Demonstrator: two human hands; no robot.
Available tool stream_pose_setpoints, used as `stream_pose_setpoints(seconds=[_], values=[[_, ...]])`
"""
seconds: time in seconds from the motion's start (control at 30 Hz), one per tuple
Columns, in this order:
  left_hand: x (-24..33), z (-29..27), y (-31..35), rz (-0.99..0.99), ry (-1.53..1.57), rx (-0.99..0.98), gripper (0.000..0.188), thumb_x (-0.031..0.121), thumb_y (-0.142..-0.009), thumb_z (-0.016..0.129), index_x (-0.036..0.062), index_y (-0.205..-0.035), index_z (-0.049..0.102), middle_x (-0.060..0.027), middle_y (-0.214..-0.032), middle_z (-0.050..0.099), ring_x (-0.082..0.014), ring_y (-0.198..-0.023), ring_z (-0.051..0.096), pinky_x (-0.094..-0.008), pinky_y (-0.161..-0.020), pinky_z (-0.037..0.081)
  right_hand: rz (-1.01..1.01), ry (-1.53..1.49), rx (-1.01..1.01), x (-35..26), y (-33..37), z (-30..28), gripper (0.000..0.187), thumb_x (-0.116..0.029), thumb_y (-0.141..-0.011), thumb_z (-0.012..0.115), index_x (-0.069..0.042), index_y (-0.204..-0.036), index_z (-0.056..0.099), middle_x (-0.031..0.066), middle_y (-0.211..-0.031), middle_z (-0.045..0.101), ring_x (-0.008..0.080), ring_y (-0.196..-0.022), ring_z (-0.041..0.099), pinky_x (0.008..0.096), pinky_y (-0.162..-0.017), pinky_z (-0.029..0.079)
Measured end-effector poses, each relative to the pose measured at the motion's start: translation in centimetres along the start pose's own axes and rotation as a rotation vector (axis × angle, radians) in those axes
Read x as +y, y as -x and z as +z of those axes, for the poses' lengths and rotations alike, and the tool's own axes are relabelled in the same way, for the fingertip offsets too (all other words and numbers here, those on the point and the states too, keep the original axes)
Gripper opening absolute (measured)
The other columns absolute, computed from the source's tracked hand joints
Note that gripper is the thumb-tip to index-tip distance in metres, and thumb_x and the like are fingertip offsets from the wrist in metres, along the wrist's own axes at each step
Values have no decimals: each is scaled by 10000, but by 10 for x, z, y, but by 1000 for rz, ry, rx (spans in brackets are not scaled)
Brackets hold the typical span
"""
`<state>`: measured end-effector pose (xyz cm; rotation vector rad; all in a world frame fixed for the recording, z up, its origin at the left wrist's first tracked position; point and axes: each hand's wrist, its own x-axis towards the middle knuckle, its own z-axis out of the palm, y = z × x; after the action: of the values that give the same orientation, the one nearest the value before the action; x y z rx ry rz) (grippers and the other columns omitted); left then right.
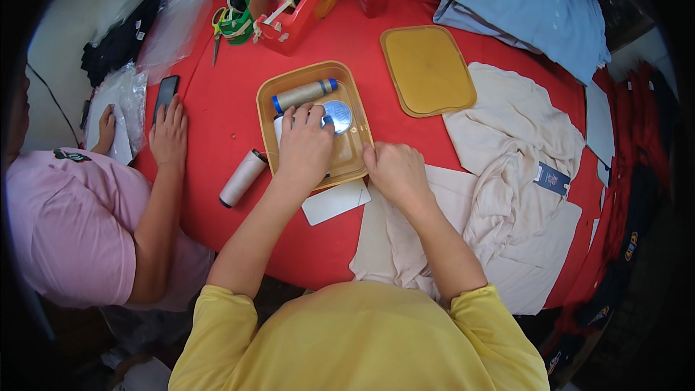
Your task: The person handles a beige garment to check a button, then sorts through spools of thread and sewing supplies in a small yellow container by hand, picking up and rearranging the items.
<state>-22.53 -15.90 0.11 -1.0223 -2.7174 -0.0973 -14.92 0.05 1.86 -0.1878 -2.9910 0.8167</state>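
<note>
A yellow-brown plastic box [360, 101] stands uncovered before me. My left hand [308, 146] reaches into it with curled fingers over a partly covered, blue-ended thing; the fingertips' hold is hidden. Inside the box lie a beige thread spool [305, 94] with blue ends and a round, shiny silver tin [338, 117]. At the box's right wall my right hand [397, 174] is closed, its thumb and fingers on the rim. Another thread spool [243, 179], with dark ends, lies on the table left of the box. A white card [337, 203] sticks out below the box's near edge.
A matching lid [428, 70] lies beyond cream garments [517, 137] with a dark tag [552, 179]. Blue shirts [517, 7] are piled far right. A red tape dispenser [293, 18] and scissors [216, 32] stand far left. A co-worker's hand [169, 134] rests by a phone [166, 94].
</note>
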Motion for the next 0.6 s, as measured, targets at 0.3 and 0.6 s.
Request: stream_pose_setpoints(seconds=[0.3, 0.6], values=[[-53, -58, 143, -671, 206, -121, 697, 326, -771, 732, 33, -1328, 434, -176, -1252, 506, -342, -1180, 460, -447, -985, 348, 75, -34, -48, -1, 3, -2, 404, -293, -928, 471, 3, -700, 625, 214, -646, 610, 377, -627, 608, 469, -628, 487], [-87, -62, 118, -758, 720, 465, 394, -1, -746, 704, -15, -1116, 567, -145, -1046, 600, -280, -969, 604, -336, -857, 472, 89, -314, -6, 38, 4, -6, 307, -237, -919, 542, 44, -882, 660, 119, -632, 609, 174, -585, 580, 299, -593, 486]])
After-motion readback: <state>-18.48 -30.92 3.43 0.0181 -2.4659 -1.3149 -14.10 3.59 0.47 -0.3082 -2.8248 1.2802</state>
